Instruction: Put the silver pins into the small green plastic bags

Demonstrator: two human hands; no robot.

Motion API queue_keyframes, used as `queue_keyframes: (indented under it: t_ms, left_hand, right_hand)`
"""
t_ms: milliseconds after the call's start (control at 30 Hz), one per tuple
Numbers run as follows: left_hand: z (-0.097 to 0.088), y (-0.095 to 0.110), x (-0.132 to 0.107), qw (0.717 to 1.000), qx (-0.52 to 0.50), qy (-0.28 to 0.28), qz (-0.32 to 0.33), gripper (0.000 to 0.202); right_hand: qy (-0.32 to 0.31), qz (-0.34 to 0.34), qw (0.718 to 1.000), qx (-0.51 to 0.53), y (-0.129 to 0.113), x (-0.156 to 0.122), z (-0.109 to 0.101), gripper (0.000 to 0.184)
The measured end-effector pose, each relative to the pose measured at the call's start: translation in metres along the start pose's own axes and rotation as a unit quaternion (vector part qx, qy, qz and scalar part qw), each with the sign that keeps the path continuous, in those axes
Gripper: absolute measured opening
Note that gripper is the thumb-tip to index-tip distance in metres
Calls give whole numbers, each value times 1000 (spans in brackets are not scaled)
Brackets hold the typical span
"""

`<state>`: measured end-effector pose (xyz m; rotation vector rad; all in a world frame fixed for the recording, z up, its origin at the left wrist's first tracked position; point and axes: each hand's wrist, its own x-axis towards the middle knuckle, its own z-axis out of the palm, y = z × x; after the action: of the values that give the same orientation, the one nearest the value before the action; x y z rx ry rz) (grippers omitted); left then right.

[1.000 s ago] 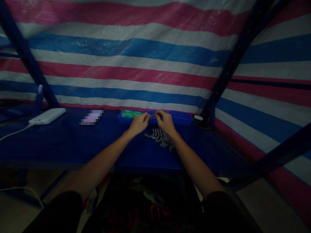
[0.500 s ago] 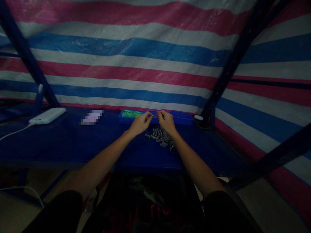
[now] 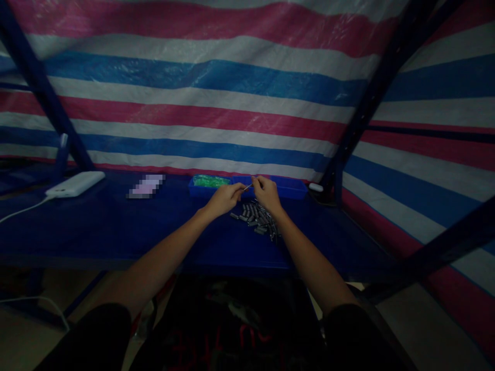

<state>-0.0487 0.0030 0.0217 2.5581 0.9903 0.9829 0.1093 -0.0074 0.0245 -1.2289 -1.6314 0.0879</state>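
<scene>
Between my two hands runs a thin, light-coloured rod-like piece [image 3: 248, 187], too small to name more exactly. My left hand [image 3: 227, 199] pinches its lower left end between thumb and fingers. At the upper right end, my right hand [image 3: 266, 193] is closed with its fingertips together. Both hands are held just above the front of a blue tray [image 3: 288, 189]. Below them on the table lies a pile of small dark grey cylinders [image 3: 253, 214], several with thin wire-like ends; my right wrist hides part of the pile.
Green plastic packaging [image 3: 211, 181] sits in the tray's left part. On the blue table [image 3: 154, 234] lie a pixelated pinkish phone-like item [image 3: 147, 186], a white power bank [image 3: 76, 184] with a cable, and a small white case [image 3: 316, 187]. Blue metal posts [image 3: 358, 116] and striped sheeting surround the table.
My right hand has shifted slightly right and my left hand slightly down, so the gap between the fingertips is wider. More of the thin piece shows, now slanted. The pile looks unchanged.
</scene>
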Motion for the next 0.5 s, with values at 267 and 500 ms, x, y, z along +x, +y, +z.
queue_keyframes:
  t_ms: [267,500]
  left_hand:
    - [0,-9,2,999,21,26,-6,25]
    - [1,-7,0,999,27,22,-3,26]
  right_hand:
    - [-120,-22,992,26,9,5,-5,25]
    - [-177,34,980,89,13,8,-13,21]
